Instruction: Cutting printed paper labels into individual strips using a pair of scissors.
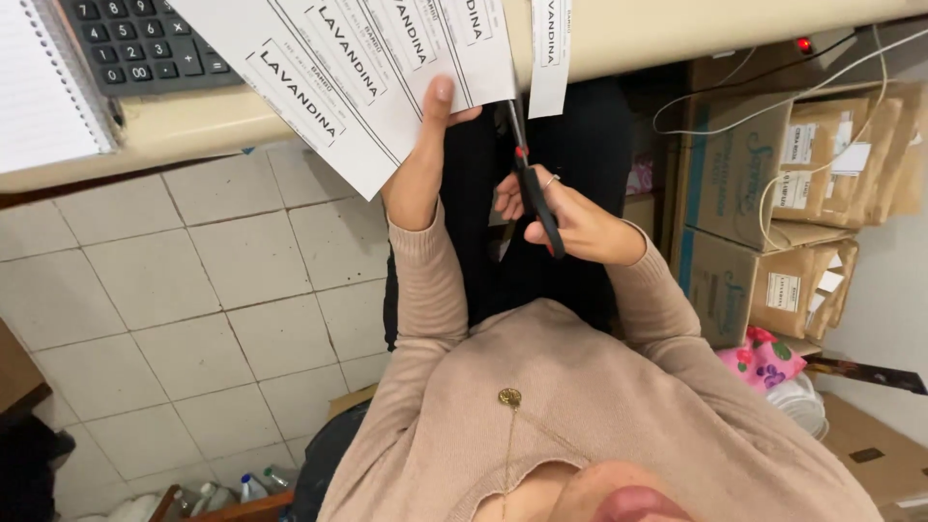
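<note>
White sheet of printed labels (358, 68) pinched in the left hand (420, 164): thumb pressed flat up the paper's face, other fingers curled shut behind it and out of sight. Holds the sheet out past the cream desk edge (193, 121), above dark-trousered lap. Grips black-handled scissors (532, 193) in the right hand (570, 217), fingers closed through the loops, a ring on one finger. Points the blades up into the sheet's lower edge, just beside the left thumb; cannot tell how far apart the blades stand. Leaves a narrow cut strip (549, 53) hanging just right of the blades. Keeps a dark calculator (145, 43) and spiral notebook (43, 77) on the desk, cardboard boxes (764, 174) stacked at right, pale tiled floor (193, 290) below.
</note>
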